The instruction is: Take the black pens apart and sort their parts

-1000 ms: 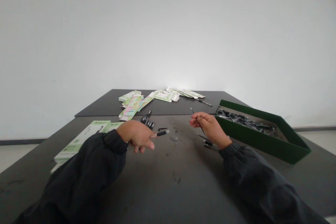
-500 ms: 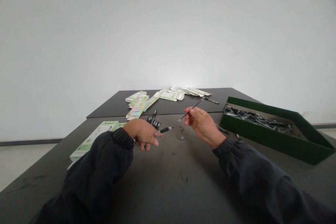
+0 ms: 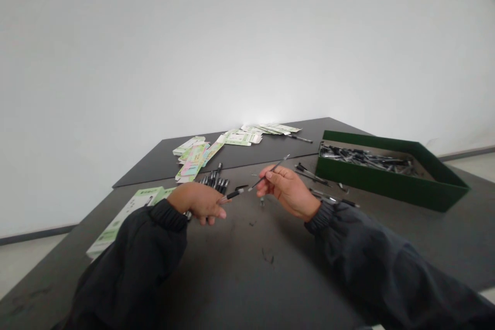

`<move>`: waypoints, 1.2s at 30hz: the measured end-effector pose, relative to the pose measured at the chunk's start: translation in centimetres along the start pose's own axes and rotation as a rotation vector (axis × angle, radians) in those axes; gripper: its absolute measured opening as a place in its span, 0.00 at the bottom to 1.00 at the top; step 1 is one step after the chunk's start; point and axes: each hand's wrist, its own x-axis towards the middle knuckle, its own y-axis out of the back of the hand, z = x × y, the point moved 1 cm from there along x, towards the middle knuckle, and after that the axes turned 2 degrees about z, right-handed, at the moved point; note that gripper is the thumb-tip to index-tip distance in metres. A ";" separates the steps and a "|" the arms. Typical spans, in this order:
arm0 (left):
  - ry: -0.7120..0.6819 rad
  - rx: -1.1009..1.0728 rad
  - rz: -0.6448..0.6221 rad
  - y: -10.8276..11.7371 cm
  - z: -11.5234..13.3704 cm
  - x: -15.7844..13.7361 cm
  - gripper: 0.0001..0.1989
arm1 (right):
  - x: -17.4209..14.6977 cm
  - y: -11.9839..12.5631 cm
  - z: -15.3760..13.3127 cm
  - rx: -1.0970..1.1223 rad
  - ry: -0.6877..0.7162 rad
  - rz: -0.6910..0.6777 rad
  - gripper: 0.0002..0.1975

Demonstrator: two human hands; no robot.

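Note:
My left hand [image 3: 199,202] is closed around a pen [image 3: 234,194], whose clear barrel and black grip stick out to the right past the fingers. Opposite it, my right hand [image 3: 285,191] pinches a thin dark pen refill [image 3: 256,184] between thumb and fingers. The refill slants up to the right, its lower end close to the pen's tip but apart from it. Just behind the left hand lies a bunch of black-capped pens [image 3: 218,179], partly hidden by that hand. A small dark piece, perhaps a pen cap [image 3: 242,186], lies beyond the pen tip.
A green box [image 3: 382,185] full of pens stands on the right, with loose pens [image 3: 311,174] beside it. Flattened cartons [image 3: 235,138] lie at the back of the dark table [image 3: 247,278]. A white-and-green carton [image 3: 124,219] is under my left forearm.
My right hand has lowered and come left, bringing the refill closer to the pen in my left hand. The view has shifted and tilted slightly, showing more loose pens by the green box.

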 end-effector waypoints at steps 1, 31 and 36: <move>0.005 0.001 0.007 0.0 0.1 -0.1 0.21 | -0.1 -0.1 0.0 -0.003 -0.001 -0.002 0.14; 0.061 -0.018 0.036 -0.4 0.3 0.5 0.13 | -1.4 -1.3 0.0 -0.295 0.196 -0.175 0.12; 0.053 -0.025 0.037 -0.4 0.3 0.6 0.14 | -1.4 -1.0 0.2 -0.246 0.189 -0.189 0.12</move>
